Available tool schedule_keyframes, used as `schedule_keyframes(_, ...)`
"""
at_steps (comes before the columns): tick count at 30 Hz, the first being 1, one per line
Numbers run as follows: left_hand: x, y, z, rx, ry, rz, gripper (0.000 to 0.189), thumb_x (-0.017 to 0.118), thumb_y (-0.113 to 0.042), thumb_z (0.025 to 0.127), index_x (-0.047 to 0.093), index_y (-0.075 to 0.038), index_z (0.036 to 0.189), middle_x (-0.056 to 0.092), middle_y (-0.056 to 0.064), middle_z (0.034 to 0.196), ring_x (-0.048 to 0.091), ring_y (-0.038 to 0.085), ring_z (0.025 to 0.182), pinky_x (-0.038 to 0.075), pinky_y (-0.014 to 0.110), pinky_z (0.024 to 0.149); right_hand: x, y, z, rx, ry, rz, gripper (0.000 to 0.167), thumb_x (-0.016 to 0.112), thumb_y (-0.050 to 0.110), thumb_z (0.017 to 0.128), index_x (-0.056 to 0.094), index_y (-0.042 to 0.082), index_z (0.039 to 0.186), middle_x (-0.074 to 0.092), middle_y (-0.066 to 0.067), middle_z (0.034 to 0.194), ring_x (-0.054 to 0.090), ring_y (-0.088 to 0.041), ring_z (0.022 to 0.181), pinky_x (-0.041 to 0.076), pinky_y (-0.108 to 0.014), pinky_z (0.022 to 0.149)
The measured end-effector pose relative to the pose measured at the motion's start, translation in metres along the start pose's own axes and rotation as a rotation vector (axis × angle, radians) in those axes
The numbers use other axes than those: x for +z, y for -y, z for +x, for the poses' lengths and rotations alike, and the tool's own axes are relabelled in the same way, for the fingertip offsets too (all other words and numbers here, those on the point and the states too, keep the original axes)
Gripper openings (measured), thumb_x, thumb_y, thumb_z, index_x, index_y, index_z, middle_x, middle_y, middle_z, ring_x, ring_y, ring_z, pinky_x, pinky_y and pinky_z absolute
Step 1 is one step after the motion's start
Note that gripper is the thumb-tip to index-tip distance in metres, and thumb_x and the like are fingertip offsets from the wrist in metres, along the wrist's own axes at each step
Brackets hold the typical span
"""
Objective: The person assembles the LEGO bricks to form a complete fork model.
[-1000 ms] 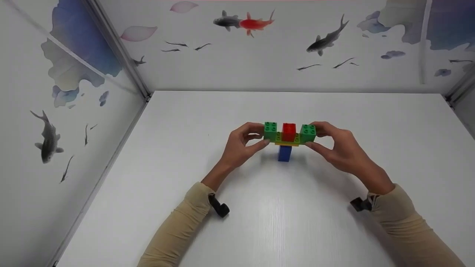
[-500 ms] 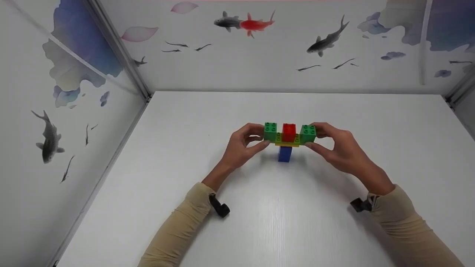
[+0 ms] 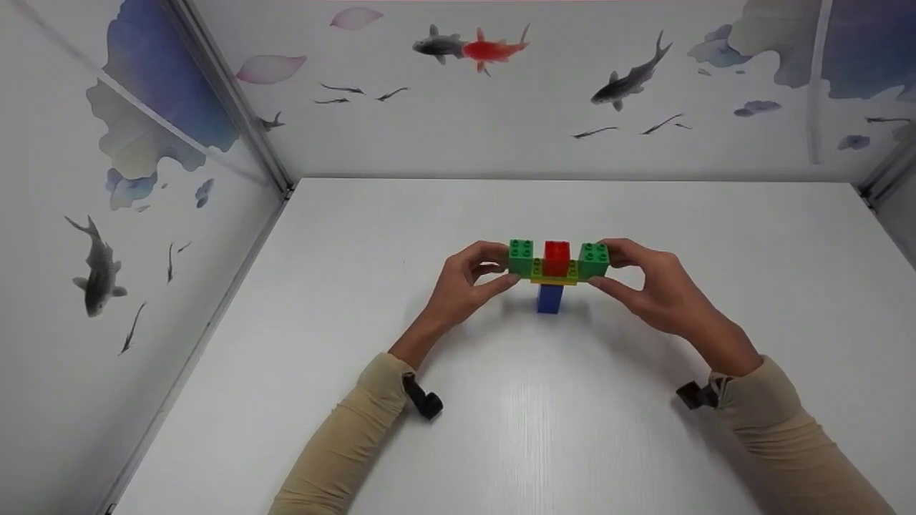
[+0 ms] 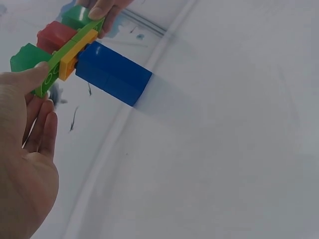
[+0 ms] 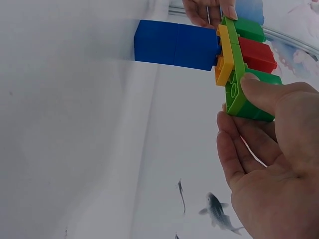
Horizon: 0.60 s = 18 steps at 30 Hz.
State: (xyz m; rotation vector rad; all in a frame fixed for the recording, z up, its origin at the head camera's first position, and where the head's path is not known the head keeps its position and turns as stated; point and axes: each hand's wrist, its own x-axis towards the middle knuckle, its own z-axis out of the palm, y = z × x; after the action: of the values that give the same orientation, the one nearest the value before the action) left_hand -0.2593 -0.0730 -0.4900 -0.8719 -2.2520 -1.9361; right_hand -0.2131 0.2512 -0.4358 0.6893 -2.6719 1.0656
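Note:
A toy brick structure stands upright on the white table. Its base is a column of two blue bricks (image 5: 174, 44), topped by a thin yellow brick (image 4: 75, 56) and a flat light-green layer (image 4: 52, 74). On top sit a red brick (image 3: 557, 259) in the middle and a green brick at each end, the left green brick (image 3: 521, 257) and the right green brick (image 3: 594, 260). My left hand (image 3: 465, 282) pinches the left end between thumb and fingers. My right hand (image 3: 658, 290) grips the right end the same way. The fingers behind the bricks are partly hidden in the head view.
The white tabletop (image 3: 544, 400) spreads around the structure. A back wall (image 3: 501, 136) and a left wall (image 3: 50, 357), both printed with fish, border it. A small black device (image 3: 424, 400) is strapped at the left wrist, and another black device (image 3: 695, 395) at the right.

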Motion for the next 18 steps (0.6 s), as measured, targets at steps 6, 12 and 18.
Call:
schedule_keyframes(6,-0.0007,0.0019,-0.0018,-0.011,0.003,0.019,0.040,0.082,-0.021,0.099,0.069,-0.014,0.136,0.074,0.003,0.129,0.071,0.017,0.122,0.059,0.035,0.110,0.0006,0.0004,0.0004,0.012,0.029,0.003,0.051,0.084,0.011,0.096,0.063,0.012,0.143,0.080,-0.006,0.124,0.075,-0.029,0.116,0.055,-0.059,0.108)
schedule_keyframes(12,-0.0005,0.0031,-0.0008,-0.018,0.007,0.029,0.041,0.081,-0.023,0.099,0.069,-0.014,0.137,0.074,0.003,0.129,0.070,0.016,0.123,0.058,0.034,0.110,0.0013,-0.0014,0.0002,0.021,0.025,0.001,0.053,0.084,0.010,0.095,0.063,0.011,0.143,0.080,-0.007,0.124,0.075,-0.030,0.117,0.057,-0.059,0.107)
schedule_keyframes(18,-0.0016,0.0003,-0.0015,-0.019,0.025,0.033,0.039,0.081,-0.023,0.100,0.068,-0.014,0.136,0.074,0.002,0.128,0.070,0.015,0.122,0.058,0.034,0.110,0.0016,-0.0017,0.0003,0.010,0.021,-0.005,0.051,0.084,0.015,0.097,0.064,0.010,0.143,0.080,-0.007,0.123,0.076,-0.030,0.115,0.060,-0.049,0.105)
